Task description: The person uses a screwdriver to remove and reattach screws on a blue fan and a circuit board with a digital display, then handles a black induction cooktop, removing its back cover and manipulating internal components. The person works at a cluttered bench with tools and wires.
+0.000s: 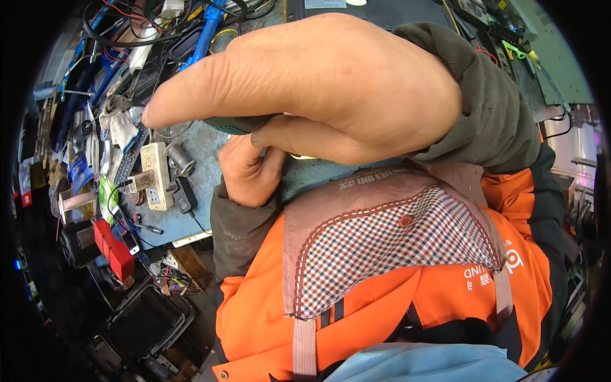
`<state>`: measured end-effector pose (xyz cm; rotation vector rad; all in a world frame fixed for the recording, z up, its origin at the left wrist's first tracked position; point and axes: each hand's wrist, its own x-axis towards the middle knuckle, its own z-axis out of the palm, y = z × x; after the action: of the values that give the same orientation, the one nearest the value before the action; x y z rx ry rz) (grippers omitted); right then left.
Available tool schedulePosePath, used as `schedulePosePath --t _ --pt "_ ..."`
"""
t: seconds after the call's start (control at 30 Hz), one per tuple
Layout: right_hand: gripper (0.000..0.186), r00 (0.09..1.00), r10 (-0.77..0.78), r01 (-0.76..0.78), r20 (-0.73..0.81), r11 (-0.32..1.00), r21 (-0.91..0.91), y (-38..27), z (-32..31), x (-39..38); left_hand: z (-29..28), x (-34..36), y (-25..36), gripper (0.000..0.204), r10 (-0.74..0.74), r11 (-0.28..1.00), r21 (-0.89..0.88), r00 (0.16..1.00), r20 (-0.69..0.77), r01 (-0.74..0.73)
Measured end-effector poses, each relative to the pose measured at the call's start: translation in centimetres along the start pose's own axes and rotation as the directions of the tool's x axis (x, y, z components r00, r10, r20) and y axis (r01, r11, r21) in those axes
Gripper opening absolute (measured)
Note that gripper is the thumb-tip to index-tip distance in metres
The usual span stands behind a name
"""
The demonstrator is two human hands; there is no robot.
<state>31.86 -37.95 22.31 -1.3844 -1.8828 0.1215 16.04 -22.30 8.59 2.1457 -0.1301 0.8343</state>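
My right hand [318,83] is raised large and close across the upper middle, its fingers pointing left. Between its fingers and thumb shows a dark object [238,123] with a green edge, mostly covered, so its kind cannot be made out. Just below, over the bench edge, is my left hand [251,170]. Its fingers are bent and closed, and their tips go out of sight behind my right hand; what they hold is hidden. A small bright yellow-green piece [303,157] peeks out beneath my right thumb.
A blue-grey bench [207,143] carries a white power strip [154,175], a spool of wire [179,158] and a black adapter [184,196]. Tools and cables crowd the left. A red box [114,248] is at the bench's left corner; a black crate [149,318] stands below.
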Motion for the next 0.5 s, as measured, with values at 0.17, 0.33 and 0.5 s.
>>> schedulePosePath --t 0.17,0.33,0.5 --pt "0.056 0.998 -0.013 0.014 -0.069 1.000 0.013 0.6 1.1 0.0 -0.7 -0.4 -0.5 0.021 -0.017 0.997 0.070 0.997 0.080 0.011" --pt "0.051 0.975 -0.033 0.073 -0.220 0.982 0.174 1.9 1.7 -0.1 -2.1 0.3 -0.3 0.024 -0.351 0.923 -0.216 0.926 -0.138 0.318" --pt "0.052 0.982 0.028 -0.028 -0.185 1.000 0.001 -0.4 1.7 -0.5 -7.3 3.2 -2.8 0.028 -0.589 0.805 -0.269 0.769 -0.249 0.529"
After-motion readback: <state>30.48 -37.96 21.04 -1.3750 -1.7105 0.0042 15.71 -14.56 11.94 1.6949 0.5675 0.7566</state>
